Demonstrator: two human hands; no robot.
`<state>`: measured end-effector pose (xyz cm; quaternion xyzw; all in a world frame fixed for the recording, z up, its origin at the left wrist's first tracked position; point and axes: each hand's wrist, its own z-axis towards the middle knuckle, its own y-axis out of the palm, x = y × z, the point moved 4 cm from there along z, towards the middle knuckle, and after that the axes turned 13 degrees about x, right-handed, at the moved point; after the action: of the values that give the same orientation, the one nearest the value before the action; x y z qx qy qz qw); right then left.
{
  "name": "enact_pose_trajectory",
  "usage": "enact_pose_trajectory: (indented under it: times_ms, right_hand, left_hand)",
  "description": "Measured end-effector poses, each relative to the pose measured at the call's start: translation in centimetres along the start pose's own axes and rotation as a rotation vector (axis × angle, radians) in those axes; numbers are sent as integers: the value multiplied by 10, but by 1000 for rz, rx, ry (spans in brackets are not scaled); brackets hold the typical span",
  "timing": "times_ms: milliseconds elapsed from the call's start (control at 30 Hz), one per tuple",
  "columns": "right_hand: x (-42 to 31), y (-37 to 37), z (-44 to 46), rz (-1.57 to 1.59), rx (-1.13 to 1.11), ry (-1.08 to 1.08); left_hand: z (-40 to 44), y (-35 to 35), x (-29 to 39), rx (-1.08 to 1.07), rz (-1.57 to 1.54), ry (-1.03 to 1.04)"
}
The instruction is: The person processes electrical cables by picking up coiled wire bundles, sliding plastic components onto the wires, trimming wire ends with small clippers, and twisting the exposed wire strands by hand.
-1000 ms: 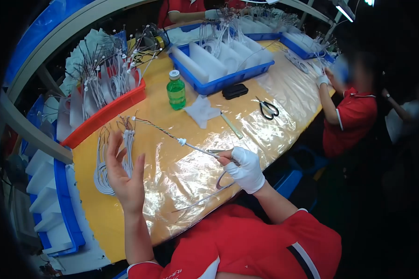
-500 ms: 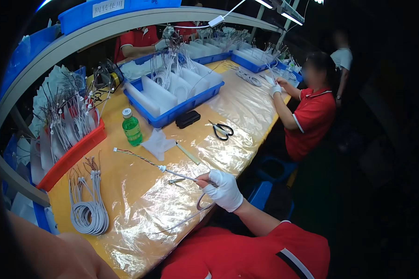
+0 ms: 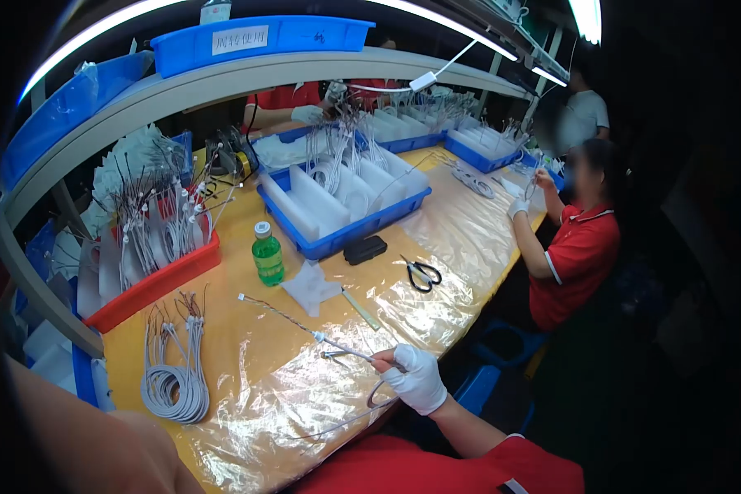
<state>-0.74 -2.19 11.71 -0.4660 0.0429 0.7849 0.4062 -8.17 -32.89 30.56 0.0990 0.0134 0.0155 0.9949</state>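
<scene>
The table (image 3: 235,263) has a yellow top, much of it under shiny clear plastic (image 3: 272,403). Take the crumpled white cloth (image 3: 309,290) as the clock's centre. At 10 o'clock, just beside it, a bottle of green liquid (image 3: 268,257) stands upright; at 9 sits a red tray (image 3: 158,286). A large blue tray (image 3: 379,217) lies at 1, a black case (image 3: 365,249) at 2, black-handled scissors (image 3: 424,278) at 3, a pale stick (image 3: 361,309) at 4, and looped grey cables (image 3: 176,393) at 8.
</scene>
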Motion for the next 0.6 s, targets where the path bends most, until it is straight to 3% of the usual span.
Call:
enact_pose_trajectory:
  times_ms: [600]
  right_hand:
    - [3, 18, 6, -26, -65, 4]
  left_hand:
    - [-32, -19, -3, 121, -372, -103]
